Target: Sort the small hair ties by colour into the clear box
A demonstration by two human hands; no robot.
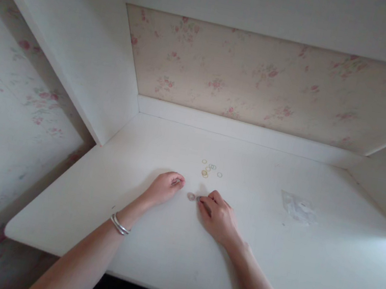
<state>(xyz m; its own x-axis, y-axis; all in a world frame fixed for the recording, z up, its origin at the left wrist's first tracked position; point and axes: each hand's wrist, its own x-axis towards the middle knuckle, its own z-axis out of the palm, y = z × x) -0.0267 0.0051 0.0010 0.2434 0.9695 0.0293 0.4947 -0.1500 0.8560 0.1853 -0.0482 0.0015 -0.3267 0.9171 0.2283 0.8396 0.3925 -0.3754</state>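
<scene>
On the white desk top, my left hand (166,187) is closed, thumb and fingertips pinched together; what they hold, if anything, is too small to make out. My right hand (217,213) rests on the desk with its fingers curled, pinching a small dark grey piece (198,198) at the fingertips. Between the two hands lies a small pinkish ring-shaped piece (191,196), just left of the right fingertips. Beyond the hands are several thin loose rings (208,169), some yellow and some pale or silvery. Two silver bangles (120,225) circle my left wrist.
A crumpled clear plastic bag (299,208) lies on the desk (103,188) to the right. White panels (85,36) close in the left side, and a low ledge (240,130) runs along the flowered back wall (250,75). The desk's front edge is close to me.
</scene>
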